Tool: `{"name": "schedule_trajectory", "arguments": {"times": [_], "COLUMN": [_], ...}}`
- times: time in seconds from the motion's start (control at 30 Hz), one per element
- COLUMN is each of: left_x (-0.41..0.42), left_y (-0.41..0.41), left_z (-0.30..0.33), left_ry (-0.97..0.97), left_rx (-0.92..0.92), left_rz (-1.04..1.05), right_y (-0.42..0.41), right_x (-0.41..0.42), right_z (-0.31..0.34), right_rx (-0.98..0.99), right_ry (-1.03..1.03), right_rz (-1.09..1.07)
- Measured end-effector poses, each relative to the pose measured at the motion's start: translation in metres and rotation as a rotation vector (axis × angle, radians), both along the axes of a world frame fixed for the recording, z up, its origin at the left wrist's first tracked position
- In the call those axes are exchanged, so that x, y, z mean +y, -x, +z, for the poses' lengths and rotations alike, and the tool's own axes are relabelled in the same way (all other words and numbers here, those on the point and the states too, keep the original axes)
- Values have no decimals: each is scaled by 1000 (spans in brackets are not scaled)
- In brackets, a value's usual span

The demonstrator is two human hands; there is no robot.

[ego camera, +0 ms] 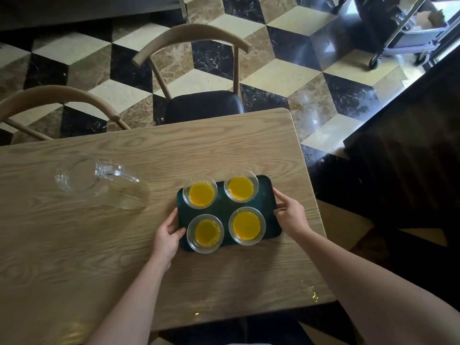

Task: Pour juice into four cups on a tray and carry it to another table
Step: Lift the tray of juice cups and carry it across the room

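A dark green tray (224,207) lies on the wooden table (124,245), carrying several clear cups (201,192) filled with orange juice. My left hand (167,236) grips the tray's left edge, thumb on the rim by the near left cup (206,232). My right hand (290,212) grips the right edge beside the near right cup (246,225). An empty clear glass pitcher (99,180) stands on the table to the left of the tray, apart from both hands.
Two wooden chairs (199,70) stand at the table's far side on a cube-patterned tile floor. A wheeled cart (408,28) is at the top right. Dark furniture (410,158) borders the table's right side. Small yellow glints (312,293) show near the table's front edge.
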State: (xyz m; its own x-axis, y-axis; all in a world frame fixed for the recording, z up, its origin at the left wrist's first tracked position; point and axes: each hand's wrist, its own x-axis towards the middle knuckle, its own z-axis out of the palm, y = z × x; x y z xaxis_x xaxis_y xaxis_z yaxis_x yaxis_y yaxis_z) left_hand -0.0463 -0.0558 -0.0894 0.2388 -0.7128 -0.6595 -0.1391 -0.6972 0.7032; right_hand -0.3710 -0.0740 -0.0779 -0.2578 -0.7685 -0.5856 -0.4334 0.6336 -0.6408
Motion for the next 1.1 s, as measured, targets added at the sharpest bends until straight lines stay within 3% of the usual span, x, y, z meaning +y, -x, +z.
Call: {"name": "schedule_trajectory", "arguments": {"times": [0.3, 0.77, 1.1], "left_x": [1, 29, 21], "left_y": [12, 16, 2], "left_z": [-2, 17, 60], "left_ry": [3, -26, 61], "left_rx": [-75, 43, 62], "left_rz": [102, 196, 62], "right_y": [0, -7, -9], "right_x": [3, 38, 46], "right_z": [-1, 14, 65], "right_rx": [-64, -178, -261], "right_ry": [-51, -67, -11], "right_rz": [-50, -126, -184]}}
